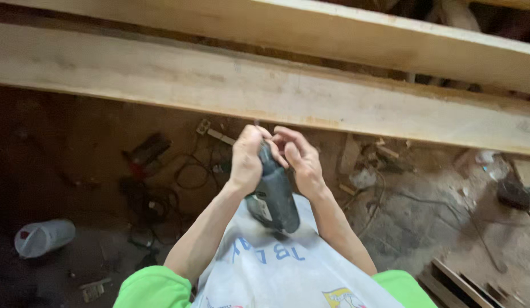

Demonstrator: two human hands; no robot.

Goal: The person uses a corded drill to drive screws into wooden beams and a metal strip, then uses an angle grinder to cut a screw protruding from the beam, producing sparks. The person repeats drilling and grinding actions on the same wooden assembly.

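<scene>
1. Far left of the grip, low on the dirt floor: white plastic jug [43, 237] lying on its side.
2. Left of the grip: tangle of black cables [162, 194] and a dark tool.
3. Left hand [246, 159] wrapped shut around the upper body of a dark grey-green power drill [273, 197].
4. Drill between both hands, nose pointing up at the pale long wooden beam [265, 91] just above.
5. Right hand [299, 159], fingers curled at the drill's tip; clamped or only touching, cannot tell.
6. Below the grip: white printed sack [276, 268].
</scene>
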